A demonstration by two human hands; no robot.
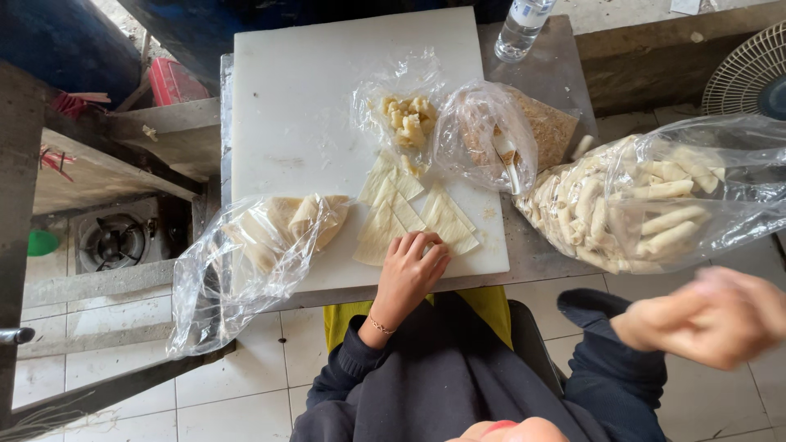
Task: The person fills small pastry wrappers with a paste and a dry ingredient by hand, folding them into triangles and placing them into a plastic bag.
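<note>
My left hand (pixel 409 274), with a thin bracelet at the wrist, rests on the near edge of a white cutting board (pixel 327 98). Its curled fingertips pinch the nearest of several pale triangular pastry wrappers (pixel 405 209) fanned out there. My right hand (pixel 712 315) is off the board at the right, blurred, just below a large clear bag of rolled pastries (pixel 639 209); what it holds is unreadable. Beyond the wrappers lie a small open bag of yellowish filling pieces (pixel 409 119) and a bag of brown crumbs with a white spoon (pixel 491 135).
A clear bag with more wrappers (pixel 278 233) hangs over the board's near-left corner. A water bottle (pixel 520 29) stands at the back of the metal table. A fan (pixel 749 78) is far right, and a gas burner (pixel 110 241) sits low on the left.
</note>
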